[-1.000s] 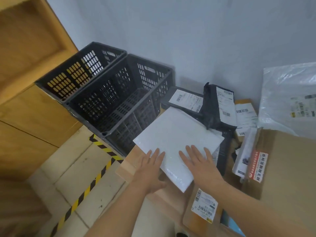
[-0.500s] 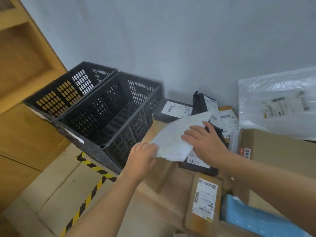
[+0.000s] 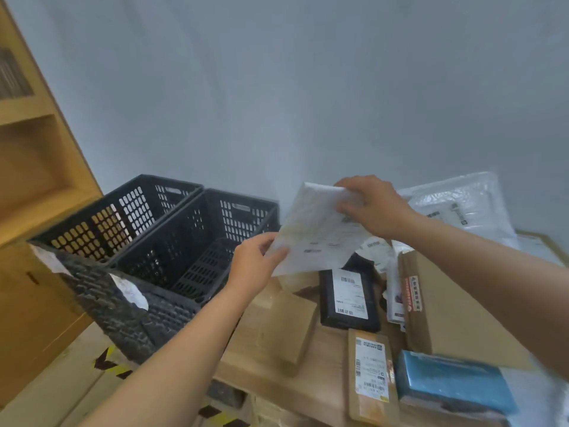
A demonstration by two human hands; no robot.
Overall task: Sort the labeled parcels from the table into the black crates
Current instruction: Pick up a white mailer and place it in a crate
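Note:
A flat white mailer parcel hangs in the air above the table, tilted, with printed text on the side facing me. My left hand pinches its lower left corner. My right hand grips its top right edge. Two black slotted crates stand side by side to the left: the nearer crate and the farther crate. Both look empty inside. The parcel is just right of the nearer crate's rim.
On the wooden table lie a black labeled parcel, a narrow brown labeled box, a blue packet, a large cardboard box and clear bubble-wrap bags. Wooden shelving stands left; hazard tape marks the floor.
The white mailer lay flat on the pile under both hands. Both hands took hold of it, lifted it and turned it up, so its printed side now faces me.

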